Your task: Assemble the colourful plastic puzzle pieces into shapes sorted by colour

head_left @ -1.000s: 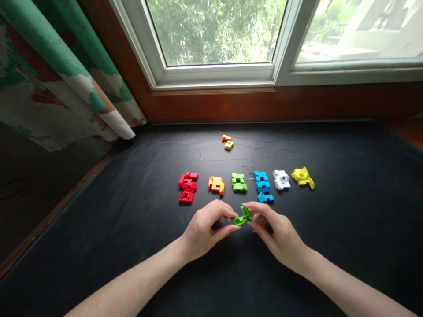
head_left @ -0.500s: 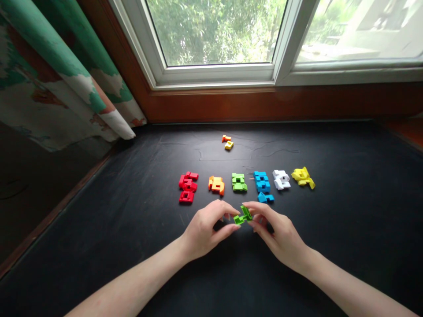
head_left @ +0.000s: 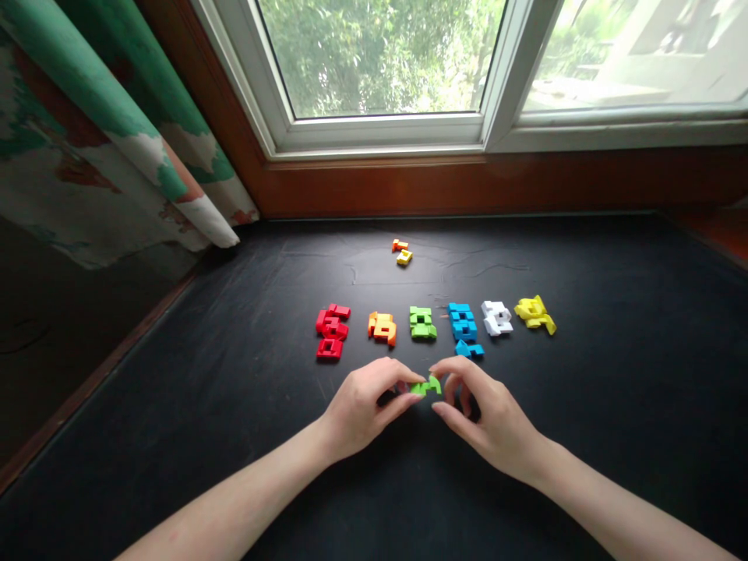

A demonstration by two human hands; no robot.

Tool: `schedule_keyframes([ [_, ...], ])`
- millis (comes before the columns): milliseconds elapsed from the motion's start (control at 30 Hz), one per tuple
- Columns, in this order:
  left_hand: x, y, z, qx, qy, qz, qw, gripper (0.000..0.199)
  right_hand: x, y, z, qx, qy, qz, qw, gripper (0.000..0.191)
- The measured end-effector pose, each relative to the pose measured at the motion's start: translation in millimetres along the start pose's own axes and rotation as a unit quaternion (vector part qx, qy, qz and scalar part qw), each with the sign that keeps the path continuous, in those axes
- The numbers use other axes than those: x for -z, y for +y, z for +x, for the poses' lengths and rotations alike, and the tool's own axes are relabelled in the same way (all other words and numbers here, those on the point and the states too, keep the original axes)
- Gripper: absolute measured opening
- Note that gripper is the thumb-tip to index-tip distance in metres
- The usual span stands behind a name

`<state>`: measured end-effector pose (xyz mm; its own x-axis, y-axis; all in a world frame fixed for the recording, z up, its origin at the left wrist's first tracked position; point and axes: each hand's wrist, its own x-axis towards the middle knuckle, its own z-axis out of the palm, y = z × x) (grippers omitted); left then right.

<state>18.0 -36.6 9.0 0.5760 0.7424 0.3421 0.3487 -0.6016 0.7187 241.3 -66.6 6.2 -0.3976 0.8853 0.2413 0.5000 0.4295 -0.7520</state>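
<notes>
Between the fingertips of my left hand (head_left: 367,405) is a small light green piece (head_left: 433,385), pinched at its left end. My right hand (head_left: 488,409) is just to the right of it, thumb and index finger apart, with the index fingertip close to the piece's upper right end; whether it touches cannot be made out. Beyond my hands lie a red group (head_left: 332,330), an orange group (head_left: 383,329), a green group (head_left: 421,322), a blue group (head_left: 463,321), a white group (head_left: 497,318) and a yellow group (head_left: 534,312) in a row. A separate blue piece (head_left: 469,349) lies near my right hand.
A small orange piece (head_left: 400,245) and a pale yellow piece (head_left: 404,258) lie farther back on the black table (head_left: 280,296). A patterned curtain (head_left: 175,171) hangs at the left, and a window frame (head_left: 379,140) rises behind the table.
The right thumb and index finger have spread apart and let go of the green piece. The piece has turned and now sits flatter in the left hand's pinch.
</notes>
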Motion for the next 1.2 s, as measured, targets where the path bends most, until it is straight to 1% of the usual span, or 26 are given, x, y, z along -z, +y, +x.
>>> schedule_keyframes([
  [133,-0.9,-1.8,-0.4,-0.035,0.003,-0.009,0.999,0.011,2.1,-1.8,0.6,-0.013,-0.004,-0.012,1.0,0.021],
  [233,-0.8,-2.1,0.3,-0.045,0.01,-0.011,0.999,0.009,1.9,-2.0,0.7,-0.015,0.001,-0.013,1.0,0.02],
  [367,-0.4,-0.8,1.4,-0.033,0.013,-0.012,0.999,0.012,-0.7,-0.2,0.2,-0.01,0.01,0.002,1.0,0.024],
  [467,-1.0,0.0,1.9,-0.017,0.019,0.007,1.0,0.014,-2.2,1.5,0.0,0.003,0.014,0.01,1.0,0.027],
  [567,-1.0,0.9,3.5,-0.013,0.023,0.038,0.999,0.011,-2.7,2.0,0.1,0.014,0.014,0.012,1.0,0.029],
  [700,2.4,3.7,9.9,-0.029,0.013,0.082,0.996,0.006,-1.9,0.2,0.6,0.023,0.026,0.01,0.999,0.029],
  [767,5.0,4.6,15.8,-0.035,0.016,0.106,0.994,0.007,-0.3,-1.8,1.1,0.029,0.048,0.016,0.998,0.028],
  [867,6.8,2.7,27.0,-0.036,0.035,0.145,0.988,0.009,3.3,-4.3,1.9,0.041,0.104,0.025,0.993,0.023],
  [967,3.3,-2.4,38.2,-0.063,0.047,0.201,0.976,0.009,6.4,-5.0,2.3,0.055,0.145,0.024,0.988,0.021],
  [1067,-3.9,-7.3,46.5,-0.094,0.045,0.261,0.96,0.012,7.5,-4.9,2.6,0.063,0.151,0.019,0.986,0.021],
  [1200,-10.9,-11.8,51.8,-0.102,0.042,0.323,0.94,0.012,7.6,-5.5,3.9,0.073,0.155,0.006,0.985,0.022],
])
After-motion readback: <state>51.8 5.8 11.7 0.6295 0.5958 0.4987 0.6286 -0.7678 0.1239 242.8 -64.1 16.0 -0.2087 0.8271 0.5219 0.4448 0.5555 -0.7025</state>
